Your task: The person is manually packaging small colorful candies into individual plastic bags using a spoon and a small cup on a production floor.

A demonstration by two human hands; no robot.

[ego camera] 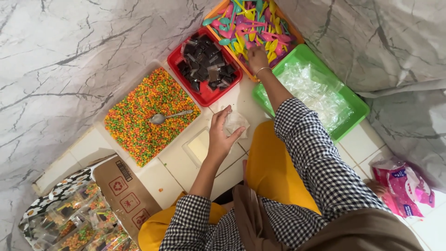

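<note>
Bag (235,122): small clear plastic pouch, thin and crinkly, held over the white tiled floor (186,162) just in front of the person's knees.
Left hand (219,135): fingers curled around the bag's edge, gripping it.
Right hand (257,58): stretched out into the orange tray (214,9), fingertips down among the spoons (253,23); whether it has pinched one cannot be told.
Spoons: small, glossy plastic in pink, yellow, teal and purple, piled loosely.
Red tray (204,96): shiny plastic, holding dark, flat square packets (205,65).
Green tray (355,104): heaped with clear, wrinkled bags.
Clear tub (100,122): tiny round candies (139,116) in orange, green and yellow, with a metal spoon (168,116) lying on top.
Sleeves: black-and-white checked cloth.
</note>
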